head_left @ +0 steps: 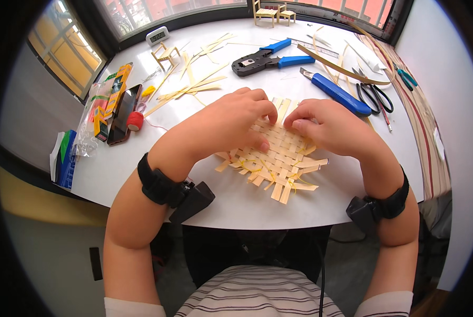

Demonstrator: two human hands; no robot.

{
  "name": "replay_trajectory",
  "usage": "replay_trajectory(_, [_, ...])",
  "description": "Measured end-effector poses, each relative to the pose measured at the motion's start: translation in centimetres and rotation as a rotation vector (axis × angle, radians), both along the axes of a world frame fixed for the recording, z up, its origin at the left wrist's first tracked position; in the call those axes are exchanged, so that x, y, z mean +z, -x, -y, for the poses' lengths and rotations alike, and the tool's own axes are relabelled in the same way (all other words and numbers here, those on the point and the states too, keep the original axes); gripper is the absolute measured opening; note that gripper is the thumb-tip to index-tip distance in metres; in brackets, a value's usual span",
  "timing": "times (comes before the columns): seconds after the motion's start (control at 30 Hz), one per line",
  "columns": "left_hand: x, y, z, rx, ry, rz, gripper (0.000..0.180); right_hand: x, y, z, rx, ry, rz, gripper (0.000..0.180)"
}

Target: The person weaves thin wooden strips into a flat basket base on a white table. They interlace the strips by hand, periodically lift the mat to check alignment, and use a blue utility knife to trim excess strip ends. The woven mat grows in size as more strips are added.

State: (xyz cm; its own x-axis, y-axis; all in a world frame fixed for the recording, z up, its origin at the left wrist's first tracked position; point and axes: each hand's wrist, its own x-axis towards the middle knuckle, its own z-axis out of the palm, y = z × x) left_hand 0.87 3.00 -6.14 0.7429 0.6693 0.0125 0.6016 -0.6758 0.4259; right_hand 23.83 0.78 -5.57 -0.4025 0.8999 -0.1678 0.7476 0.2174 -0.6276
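Note:
A small woven mat of pale bamboo strips [278, 161] lies flat on the white table [236, 201] in front of me. My left hand [231, 124] rests on its upper left part, fingers curled and pinching strips near the mat's top edge. My right hand [329, 127] presses on the upper right part, fingertips meeting the left hand's near the middle. Loose strip ends stick out along the mat's lower and right edges. Black bands with small boxes sit on both wrists.
Loose bamboo strips [194, 84] lie at the back left, by a tiny wooden chair [165, 54]. A blue-handled crimping tool [265, 59], a blue utility knife [336, 92], black scissors [373, 95], a red thread spool [135, 120] and a dark phone [123, 113] surround the work.

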Motion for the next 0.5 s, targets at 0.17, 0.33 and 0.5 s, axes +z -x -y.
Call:
replay_trajectory(0.17, [0.2,0.2,0.1,0.018,0.029,0.005,0.04,0.5,-2.0,-0.3,0.03,-0.112,-0.158,0.026])
replay_trajectory(0.33, [0.5,0.5,0.3,0.02,0.016,0.054,0.044,1.2,-3.2,-0.6,-0.034,-0.127,-0.16,0.025])
replay_trajectory(0.5, [0.4,0.1,0.5,-0.088,0.048,0.097,0.047,1.0,-2.2,0.0,-0.002,-0.098,-0.058,0.024])
